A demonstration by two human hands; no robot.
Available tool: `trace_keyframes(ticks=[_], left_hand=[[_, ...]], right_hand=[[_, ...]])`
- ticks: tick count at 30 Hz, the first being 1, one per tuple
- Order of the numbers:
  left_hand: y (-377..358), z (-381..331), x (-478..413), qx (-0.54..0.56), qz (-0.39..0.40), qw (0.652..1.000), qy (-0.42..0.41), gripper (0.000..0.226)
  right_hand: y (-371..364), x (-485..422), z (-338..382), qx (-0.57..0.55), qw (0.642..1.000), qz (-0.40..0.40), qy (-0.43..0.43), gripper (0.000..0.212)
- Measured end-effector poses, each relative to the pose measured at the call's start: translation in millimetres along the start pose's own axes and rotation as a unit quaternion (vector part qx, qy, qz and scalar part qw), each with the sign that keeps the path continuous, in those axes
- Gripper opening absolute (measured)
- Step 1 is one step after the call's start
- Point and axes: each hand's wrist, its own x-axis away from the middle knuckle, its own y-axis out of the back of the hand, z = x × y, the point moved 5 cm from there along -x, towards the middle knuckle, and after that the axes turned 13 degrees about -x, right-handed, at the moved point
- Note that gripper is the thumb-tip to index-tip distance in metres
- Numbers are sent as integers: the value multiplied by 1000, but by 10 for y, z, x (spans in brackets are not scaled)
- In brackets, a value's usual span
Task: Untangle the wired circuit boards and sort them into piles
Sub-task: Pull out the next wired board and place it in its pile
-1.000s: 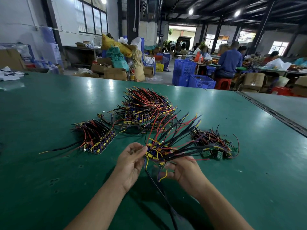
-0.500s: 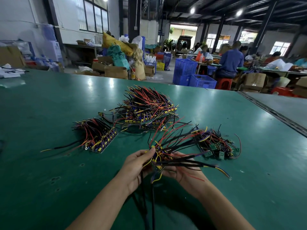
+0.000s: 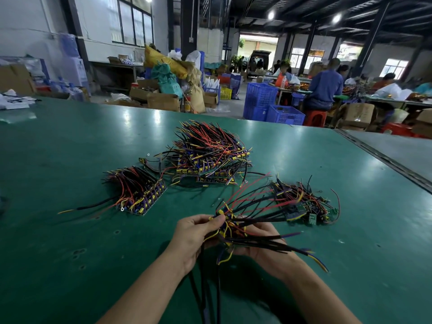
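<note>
Currently held: a tangled bundle (image 3: 230, 228) of wired circuit boards, raised above the green table (image 3: 70, 148), nearer the person than the big pile (image 3: 210, 157).
Left hand (image 3: 194, 237): thumb and fingertips pinch wires at the bundle's left edge.
Right hand (image 3: 261, 244): cupped under the bundle, fingers curled round it, partly hidden by wires.
Loose leads: black, red and yellow, fanning rightward from the bundle; a few dangle toward the person.
Neat stack (image 3: 138, 190): left of the big pile, apart from it.
Green-board heap (image 3: 306, 204): right of the big pile and nearer; the bundle's leads reach over it.
Blue crates (image 3: 271, 106): beyond the big pile, past the table's far edge.
</note>
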Motion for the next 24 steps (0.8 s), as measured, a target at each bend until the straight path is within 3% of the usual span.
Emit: trace_keyframes(ticks=[5, 8, 10, 12, 14, 17, 19, 21, 22, 24], left_hand=[[16, 29, -6, -11, 1, 1000, 0, 36], [1, 15, -22, -21, 29, 999, 0, 29], [-21, -4, -26, -34, 59, 998, -9, 28], [-55, -12, -4, -48, 89, 995, -15, 37], [-67, -19, 21, -102, 92, 989, -50, 45], [-77, -37, 51, -200, 65, 969, -132, 50], [-94, -54, 64, -163, 39, 975, -143, 45], [-108, -73, 64, -100, 8, 986, -130, 39], [-109, -66, 52, -65, -6, 991, -116, 36], [-86, -46, 29, -4, -36, 996, -79, 36]], right_hand=[[-57, 15, 13, 0, 1000, 14, -23, 24], [-60, 23, 55, -12, 999, 24, -28, 54], [-67, 46, 87, -19, 999, 26, -36, 59], [-71, 68, 102, -25, 998, 23, -45, 47], [-68, 91, 94, -14, 999, 3, -50, 23], [-43, 87, 77, -3, 998, -24, -56, 20], [-126, 109, 83, 6, 999, -4, -51, 14], [-133, 91, 37, -12, 999, -5, -48, 44], [-133, 70, 11, -20, 999, -5, -46, 44], [-166, 37, -20, -20, 999, -2, -44, 19]])
